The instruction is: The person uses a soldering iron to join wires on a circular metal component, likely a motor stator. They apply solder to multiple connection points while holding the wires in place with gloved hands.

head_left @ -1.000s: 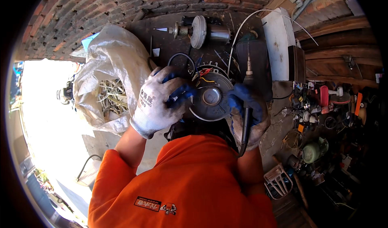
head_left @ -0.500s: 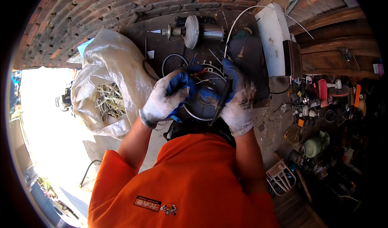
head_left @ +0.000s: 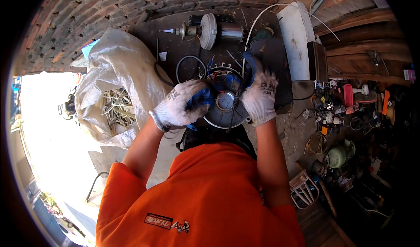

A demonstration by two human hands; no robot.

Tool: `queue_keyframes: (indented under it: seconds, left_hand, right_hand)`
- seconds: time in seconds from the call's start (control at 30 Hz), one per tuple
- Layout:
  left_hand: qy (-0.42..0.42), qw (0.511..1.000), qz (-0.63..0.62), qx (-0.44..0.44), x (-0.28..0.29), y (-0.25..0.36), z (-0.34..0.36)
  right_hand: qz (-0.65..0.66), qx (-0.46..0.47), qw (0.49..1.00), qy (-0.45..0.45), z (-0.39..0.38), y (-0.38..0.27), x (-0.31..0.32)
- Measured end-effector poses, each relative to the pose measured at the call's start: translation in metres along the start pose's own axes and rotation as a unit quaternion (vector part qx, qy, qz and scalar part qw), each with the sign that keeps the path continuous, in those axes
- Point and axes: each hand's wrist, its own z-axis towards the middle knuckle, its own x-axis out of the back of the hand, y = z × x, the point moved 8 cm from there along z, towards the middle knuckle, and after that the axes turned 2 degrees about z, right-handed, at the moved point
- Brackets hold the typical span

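A round grey metal motor housing [head_left: 225, 102] with a raised centre and thin coloured wires by its far rim lies before me. Both my hands wear white gloves with blue-coated fingers. My left hand [head_left: 187, 101] is closed at the housing's left side, fingers curled; what they pinch is hidden. My right hand [head_left: 260, 87] grips a black cord with a ribbed sleeve [head_left: 236, 101], which hangs slanting across the housing's right side. From near its fingertips a thin white cable [head_left: 247, 34] arches up and away to the right.
Beyond the housing lies a motor rotor with a shaft and disc [head_left: 210, 31] on the dark bench [head_left: 144, 28]. A pale sack of scrap strips [head_left: 118, 58] stands left. A white block [head_left: 295, 41] is at right, with cluttered tools and a green motor [head_left: 341, 155] lower down.
My hands have drawn apart, uncovering the housing's raised centre. The right hand has shifted slightly up and away, and the left hand has turned with its back more upward.
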Motion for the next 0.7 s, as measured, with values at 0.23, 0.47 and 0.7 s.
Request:
queue_keyframes:
  seconds: [0.23, 0.47, 0.7]
  left_hand:
    - [-0.025, 0.981, -0.136, 0.136, 0.0, -0.027, -0.004]
    - [-0.033, 0.981, -0.107, 0.158, 0.002, -0.03, -0.01]
    - [-0.023, 0.98, -0.151, 0.129, 0.004, -0.022, 0.002]
  right_hand:
    - [0.438, 0.014, 0.894, 0.09, -0.015, 0.008, 0.029]
    - [0.389, 0.051, 0.918, 0.064, -0.049, -0.025, 0.035]
    - [0.065, 0.053, 0.995, 0.054, -0.035, -0.065, 0.035]
